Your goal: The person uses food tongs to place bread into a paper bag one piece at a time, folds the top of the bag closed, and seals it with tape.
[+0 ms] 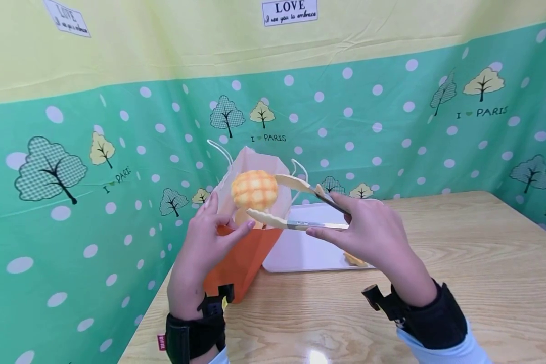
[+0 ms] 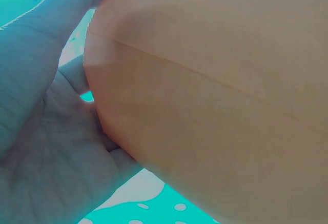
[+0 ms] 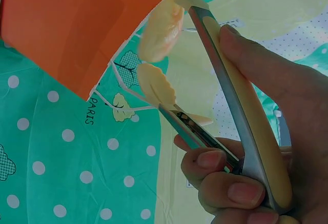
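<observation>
My left hand [image 1: 205, 242] holds an orange paper bag [image 1: 236, 258] by its left side, thumb across the front rim and fingers behind. The bag's pale inside faces me, its white string handles standing up. Pinched between thumb and fingers of my right hand [image 1: 375, 230] is a pair of tongs [image 1: 316, 225] with cream scalloped tips. A round golden bun [image 1: 255, 189] with a criss-cross top is at the bag's mouth. One tong tip meets the bun's upper right edge; the other lies below it, apart from the bun in the right wrist view.
Behind the tongs, a white tray [image 1: 296, 253] lies on the wooden table [image 1: 473, 263]. On it sits a yellow-orange pastry [image 1: 355, 260], partly covered by my right hand. A green and yellow curtain [image 1: 368, 126] hangs close along the left and back.
</observation>
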The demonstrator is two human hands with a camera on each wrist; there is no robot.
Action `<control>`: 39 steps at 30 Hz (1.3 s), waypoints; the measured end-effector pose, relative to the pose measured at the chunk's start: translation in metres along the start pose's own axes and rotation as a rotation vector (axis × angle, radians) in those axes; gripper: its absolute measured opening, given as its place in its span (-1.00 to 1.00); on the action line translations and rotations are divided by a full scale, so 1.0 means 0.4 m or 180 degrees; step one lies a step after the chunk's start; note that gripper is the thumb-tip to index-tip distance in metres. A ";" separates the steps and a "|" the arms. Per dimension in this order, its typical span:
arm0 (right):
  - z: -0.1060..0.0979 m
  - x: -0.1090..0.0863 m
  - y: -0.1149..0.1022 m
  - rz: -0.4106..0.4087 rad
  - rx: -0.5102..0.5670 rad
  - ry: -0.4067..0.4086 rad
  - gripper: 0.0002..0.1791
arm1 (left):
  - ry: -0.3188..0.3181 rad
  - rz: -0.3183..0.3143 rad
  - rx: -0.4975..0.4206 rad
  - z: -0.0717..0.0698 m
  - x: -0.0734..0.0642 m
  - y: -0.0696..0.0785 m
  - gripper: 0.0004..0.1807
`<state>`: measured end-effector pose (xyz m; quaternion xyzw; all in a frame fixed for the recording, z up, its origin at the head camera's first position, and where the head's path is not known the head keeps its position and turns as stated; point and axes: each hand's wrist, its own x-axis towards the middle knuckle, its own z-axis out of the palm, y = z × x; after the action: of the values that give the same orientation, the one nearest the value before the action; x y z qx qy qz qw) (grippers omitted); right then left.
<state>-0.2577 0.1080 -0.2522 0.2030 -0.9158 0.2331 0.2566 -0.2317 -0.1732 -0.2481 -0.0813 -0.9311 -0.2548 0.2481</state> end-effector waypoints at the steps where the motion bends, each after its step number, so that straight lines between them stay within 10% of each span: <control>1: 0.000 0.001 0.000 0.0017 0.0009 -0.0007 -0.33 | 0.0002 -0.0005 0.0002 0.000 0.000 0.001 -0.56; 19: -0.170 -0.025 0.134 0.0903 -0.0081 -0.0239 0.11 | 0.0126 -0.0018 0.0008 -0.003 -0.003 -0.012 -0.57; 24: -0.192 -0.048 0.246 0.1071 -0.0679 -0.0950 0.22 | 0.0124 0.0030 0.0028 -0.001 -0.002 -0.012 -0.56; 30: -0.171 -0.062 0.351 0.0889 -0.0301 -0.2157 -0.33 | 0.0123 0.0061 0.0032 0.003 0.000 -0.012 -0.55; 39: -0.135 -0.055 0.389 0.1327 0.0209 -0.2661 -0.53 | 0.0107 0.0062 0.0064 0.006 0.002 -0.008 -0.54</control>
<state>-0.2966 0.2681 -0.2739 0.0992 -0.9540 0.2067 -0.1933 -0.2344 -0.1748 -0.2509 -0.0836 -0.9284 -0.2444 0.2670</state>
